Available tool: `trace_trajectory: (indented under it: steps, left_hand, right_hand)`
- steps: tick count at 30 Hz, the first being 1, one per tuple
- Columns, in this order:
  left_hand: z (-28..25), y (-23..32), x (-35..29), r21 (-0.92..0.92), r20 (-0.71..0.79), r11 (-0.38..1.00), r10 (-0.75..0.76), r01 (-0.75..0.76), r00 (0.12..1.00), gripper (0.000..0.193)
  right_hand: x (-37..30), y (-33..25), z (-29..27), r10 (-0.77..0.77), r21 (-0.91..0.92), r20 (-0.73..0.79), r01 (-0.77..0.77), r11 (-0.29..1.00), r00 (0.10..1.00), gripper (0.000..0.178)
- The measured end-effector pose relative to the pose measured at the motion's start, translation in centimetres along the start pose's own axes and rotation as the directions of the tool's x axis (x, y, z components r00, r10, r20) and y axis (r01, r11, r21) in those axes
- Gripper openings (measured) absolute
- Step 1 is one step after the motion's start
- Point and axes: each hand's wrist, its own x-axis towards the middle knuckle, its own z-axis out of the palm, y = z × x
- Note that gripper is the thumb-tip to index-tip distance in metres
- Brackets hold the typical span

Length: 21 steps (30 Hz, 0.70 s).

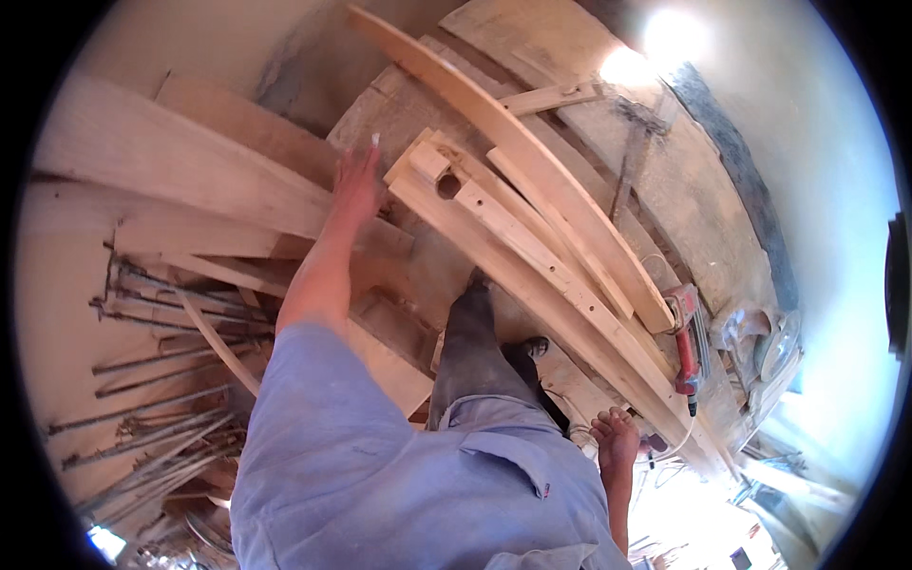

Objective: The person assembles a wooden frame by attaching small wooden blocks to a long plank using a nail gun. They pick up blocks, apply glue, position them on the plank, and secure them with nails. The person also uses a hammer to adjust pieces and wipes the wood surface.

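My left hand (358,185) reaches forward with its fingers stretched out, between the wide boards on the left and the near end of the lumber on the bench. A small white spot shows at one fingertip. My right hand (617,437) is low on the right beside my body, its fingers curled closed; whatever they hold, if anything, is hidden. Across the workbench in front of me lies a long wooden beam (537,256) with several drilled holes and a larger hole near its left end. A thin curved board (532,142) stands on edge beyond it.
A red nail gun (686,351) with a pale hose rests at the right end of the lumber. Wide planks (190,157) lean on the left, above several metal bar clamps (161,370). A dusty wooden bench top (693,180) stretches behind.
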Motion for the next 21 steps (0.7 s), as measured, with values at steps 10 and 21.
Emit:
trace_trajectory:
  steps: [10,21]
  left_hand:
    - [-8.1,1.7,7.3,-0.042,-0.091,0.996,-0.082,0.078,0.992,0.062]
    - [-6.9,20.0,16.9,-0.131,0.289,0.831,0.554,-0.541,0.781,0.041]
  right_hand:
    - [0.0,5.8,-2.8,-0.074,0.113,-0.150,0.091,0.989,0.986,0.025]
    - [-6.4,15.0,-8.2,0.059,0.210,-0.419,0.034,0.977,0.906,0.030]
